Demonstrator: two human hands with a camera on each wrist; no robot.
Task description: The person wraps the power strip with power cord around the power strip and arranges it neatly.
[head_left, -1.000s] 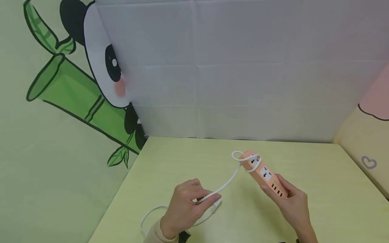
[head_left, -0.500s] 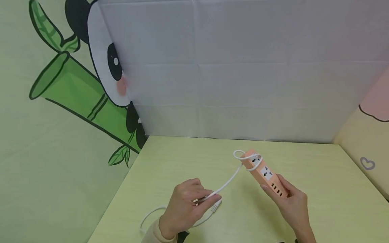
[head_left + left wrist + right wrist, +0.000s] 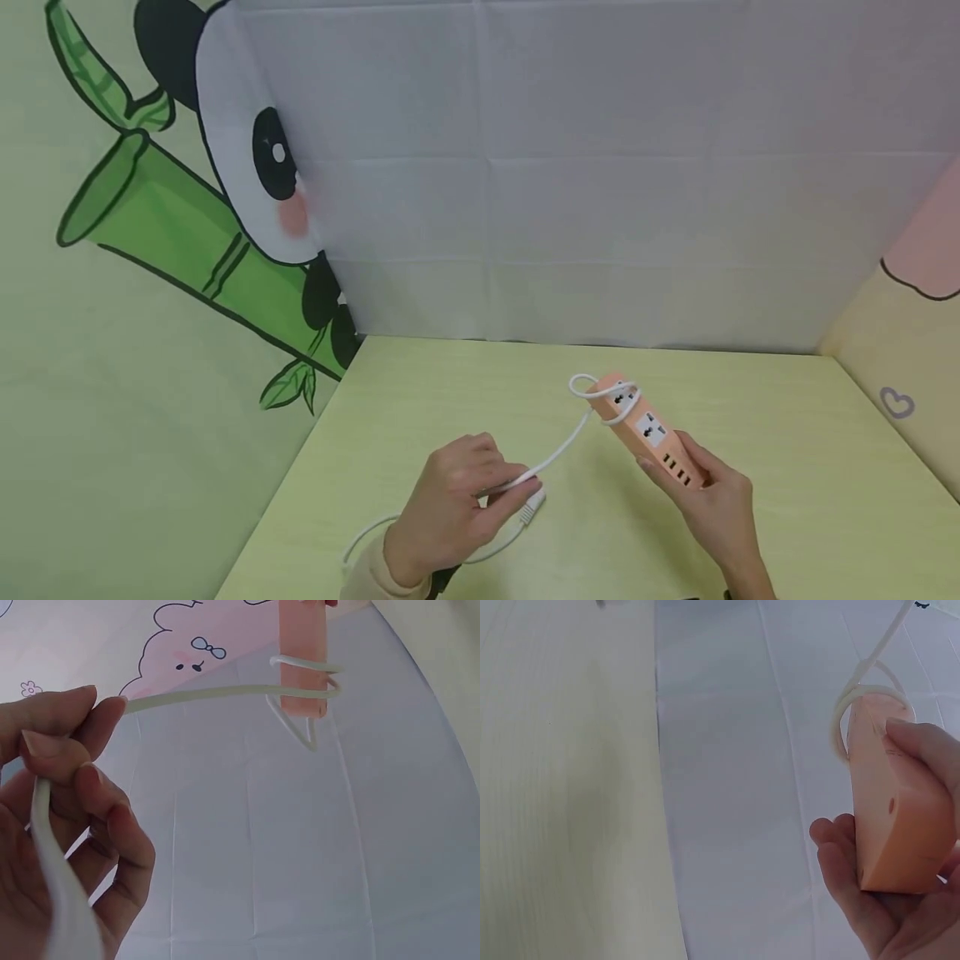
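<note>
An orange power strip (image 3: 658,442) with white sockets and several USB slots is tilted above the table, its lower end gripped by my right hand (image 3: 716,508). White cable (image 3: 558,450) loops round its far end and runs to my left hand (image 3: 457,508), which pinches it between thumb and fingers. In the left wrist view the cable (image 3: 210,693) stretches from my left hand (image 3: 75,772) to the wrapped strip (image 3: 304,645). The right wrist view shows my right hand (image 3: 855,900) round the strip's end (image 3: 900,817). A white connector (image 3: 532,506) shows beside my left fingertips.
More cable (image 3: 367,533) curves left of my left hand, over the pale yellow-green table (image 3: 465,392). White sheeting (image 3: 570,208) stands along the table's back edge. Walls with painted figures rise at the left (image 3: 172,225) and right (image 3: 922,250).
The power strip and my right hand have shifted very slightly left. My left hand has barely moved and still pinches the cable; the wrapped loop looks the same.
</note>
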